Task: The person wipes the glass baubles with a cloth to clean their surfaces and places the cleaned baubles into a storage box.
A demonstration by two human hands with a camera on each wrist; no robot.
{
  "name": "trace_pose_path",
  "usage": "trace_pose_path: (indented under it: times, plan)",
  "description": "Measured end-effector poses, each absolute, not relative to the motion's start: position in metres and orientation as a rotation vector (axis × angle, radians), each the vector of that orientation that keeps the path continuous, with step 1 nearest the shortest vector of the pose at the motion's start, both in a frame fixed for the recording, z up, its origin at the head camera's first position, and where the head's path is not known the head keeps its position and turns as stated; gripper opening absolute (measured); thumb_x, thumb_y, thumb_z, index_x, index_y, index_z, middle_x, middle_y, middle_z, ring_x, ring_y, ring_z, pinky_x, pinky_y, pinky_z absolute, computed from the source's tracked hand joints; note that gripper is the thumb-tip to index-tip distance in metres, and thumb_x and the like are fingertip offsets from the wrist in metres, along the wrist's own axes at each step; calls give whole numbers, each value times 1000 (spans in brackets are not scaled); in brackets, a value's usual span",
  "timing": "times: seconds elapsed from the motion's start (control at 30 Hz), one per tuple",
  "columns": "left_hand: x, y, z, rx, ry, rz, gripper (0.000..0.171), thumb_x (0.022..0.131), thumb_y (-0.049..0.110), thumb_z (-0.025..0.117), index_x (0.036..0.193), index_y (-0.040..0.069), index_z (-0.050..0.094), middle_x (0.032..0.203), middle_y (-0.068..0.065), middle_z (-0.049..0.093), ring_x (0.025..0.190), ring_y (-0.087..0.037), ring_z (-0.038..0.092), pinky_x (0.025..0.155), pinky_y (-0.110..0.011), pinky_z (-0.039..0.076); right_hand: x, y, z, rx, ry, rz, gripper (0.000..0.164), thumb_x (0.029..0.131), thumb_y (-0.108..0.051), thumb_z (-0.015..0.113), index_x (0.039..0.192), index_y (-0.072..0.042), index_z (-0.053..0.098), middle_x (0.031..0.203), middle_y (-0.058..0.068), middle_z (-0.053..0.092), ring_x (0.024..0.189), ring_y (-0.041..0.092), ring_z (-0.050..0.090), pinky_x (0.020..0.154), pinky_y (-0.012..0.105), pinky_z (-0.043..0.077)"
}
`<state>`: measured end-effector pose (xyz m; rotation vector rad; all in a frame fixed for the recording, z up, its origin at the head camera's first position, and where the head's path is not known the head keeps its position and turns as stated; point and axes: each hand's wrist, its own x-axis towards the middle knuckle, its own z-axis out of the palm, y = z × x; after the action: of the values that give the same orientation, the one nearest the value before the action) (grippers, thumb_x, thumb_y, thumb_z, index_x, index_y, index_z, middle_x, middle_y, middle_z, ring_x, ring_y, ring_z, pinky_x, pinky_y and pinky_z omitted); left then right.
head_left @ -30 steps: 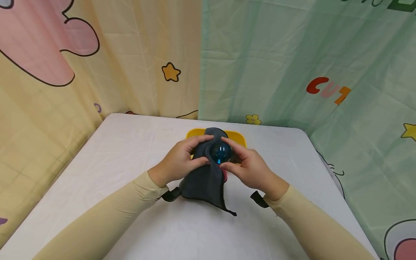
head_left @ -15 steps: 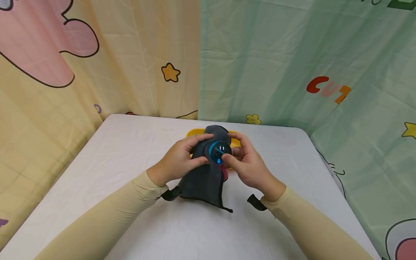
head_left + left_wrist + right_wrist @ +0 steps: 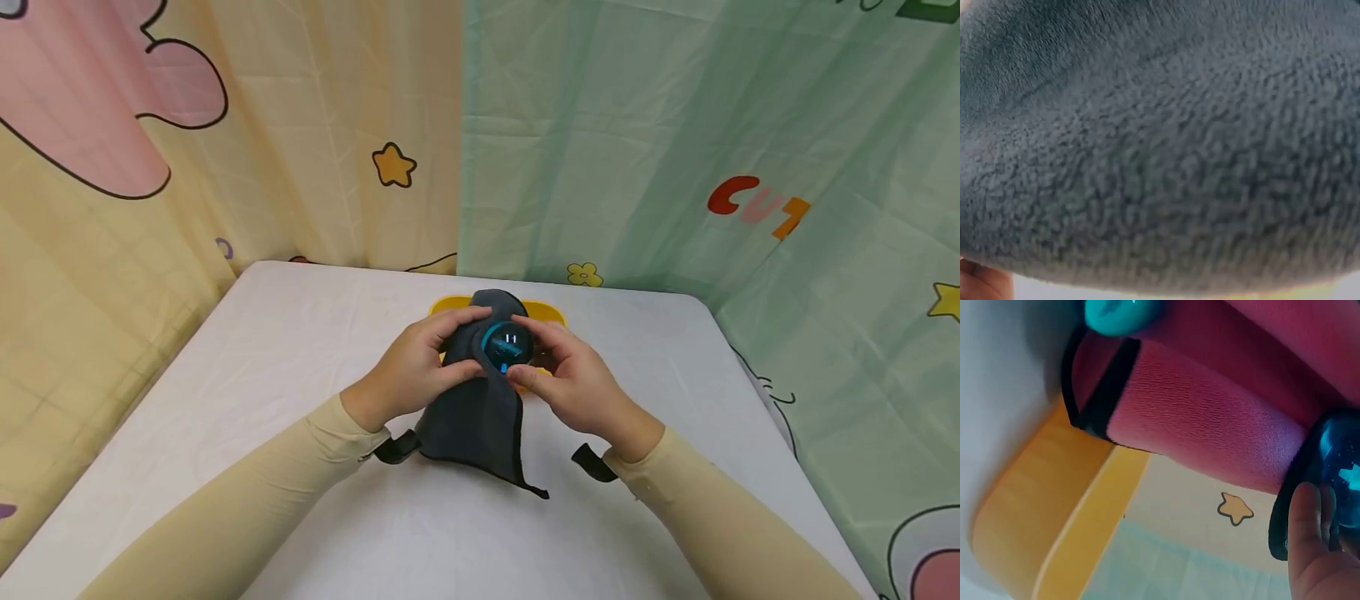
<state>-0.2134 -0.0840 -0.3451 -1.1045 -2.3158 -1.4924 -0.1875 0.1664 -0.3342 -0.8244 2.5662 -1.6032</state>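
Note:
A dark grey cloth point(image 3: 468, 425) with black edging and a pink inner side point(image 3: 1204, 419) drapes down in a fold. My left hand point(image 3: 416, 362) grips it from the left, thumb and fingers spread across its upper part. At the cloth's right edge is a glossy see-through blue ball point(image 3: 508, 343), with a star shape inside it in the right wrist view. My right hand point(image 3: 581, 383) holds this ball from the right between thumb and fingers. Grey cloth fills nearly all of the left wrist view.
Behind the cloth stands a yellow container point(image 3: 546, 313), partly hidden; its wall point(image 3: 1066, 525) shows in the right wrist view. A rounded teal thing point(image 3: 1121, 315) sits against the pink side. Patterned curtains point(image 3: 337, 192) border the white table point(image 3: 330, 287).
Half a second ago my right thumb lay over the ball's front; now it is at the lower edge, with the fingers back at the top. The left hand stays nearly still.

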Motion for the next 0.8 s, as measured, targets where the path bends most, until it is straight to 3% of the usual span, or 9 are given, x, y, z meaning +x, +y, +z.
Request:
trace_pose_path:
  times: [0.17, 0.37, 0.47, 0.6, 0.8]
  plan:
    - [-214, -85, -344, -1094, -2332, -1509, 66, 89, 5, 83, 149, 4, 55, 144, -15, 65, 123, -25, 69, 103, -38, 59, -188, 166, -338, -735, 2282, -1799, 56, 108, -8, 58, 160, -1, 36, 129, 27, 59, 107, 26, 70, 97, 34, 62]
    - [-214, -87, -344, -1098, -2342, -1524, 66, 89, 4, 83, 149, 5, 56, 143, -14, 65, 121, -25, 69, 103, -38, 59, -183, 166, -336, -925, 2534, -1472, 54, 112, -16, 50, 160, -3, 29, 123, 21, 69, 101, 26, 70, 92, 34, 63]
    - [-213, -88, -345, -1105, -2350, -1512, 66, 89, 4, 83, 149, 4, 56, 145, -14, 64, 122, -25, 69, 103, -39, 59, -182, 168, -333, -1035, 2618, -1306, 67, 108, -15, 60, 163, -6, 24, 130, 17, 70, 105, 29, 73, 92, 34, 63]
    - [-212, -88, -346, -1125, -2332, -1516, 66, 89, 3, 83, 149, 3, 55, 147, -15, 62, 124, -27, 68, 103, -38, 59, -183, 169, -330, -1069, 2631, -1304, 79, 99, -10, 74, 164, -10, 30, 141, 15, 68, 115, 29, 75, 93, 35, 63]
    - [-213, -87, -346, -1127, -2324, -1532, 66, 89, 4, 83, 149, 4, 55, 147, -14, 62, 126, -26, 67, 102, -37, 59, -187, 169, -331, -967, 2745, -1357, 74, 91, -12, 82, 157, -13, 50, 134, 10, 63, 114, 22, 68, 99, 41, 61]
